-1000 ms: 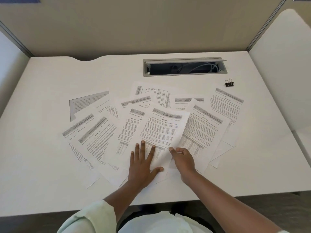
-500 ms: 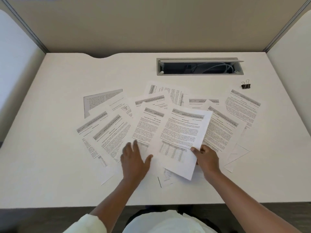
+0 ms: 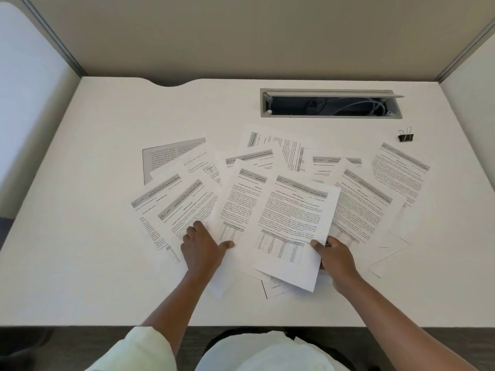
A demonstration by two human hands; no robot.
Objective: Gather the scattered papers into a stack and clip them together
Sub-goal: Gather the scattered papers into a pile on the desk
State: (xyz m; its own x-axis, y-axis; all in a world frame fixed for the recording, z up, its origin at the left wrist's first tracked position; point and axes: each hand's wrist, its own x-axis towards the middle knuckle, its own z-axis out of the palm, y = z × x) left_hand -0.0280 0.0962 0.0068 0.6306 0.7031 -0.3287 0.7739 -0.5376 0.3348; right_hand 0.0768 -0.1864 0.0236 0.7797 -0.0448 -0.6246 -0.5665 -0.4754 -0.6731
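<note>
Several printed white sheets lie fanned across the white desk (image 3: 80,277). The top middle sheet (image 3: 292,226) is pinched at its lower right edge by my right hand (image 3: 336,254), thumb on top, and its near edge is lifted off the pile. My left hand (image 3: 202,246) grips the lower left part of the sheet beside it (image 3: 235,210), fingers curled over the left sheets (image 3: 176,210) and thumb on the paper. More sheets spread to the far right (image 3: 399,172) and to the back (image 3: 278,145). A black binder clip (image 3: 405,135) stands alone at the back right of the desk.
An open grey cable tray (image 3: 329,104) with wires is set into the desk behind the papers. Beige partition walls close the desk at the back and both sides. The desk's front edge runs just before my body.
My right hand has taken hold of the middle sheet and raised its near edge. My left hand slid left off that sheet and closed on the neighbouring one. The camera view shifted left.
</note>
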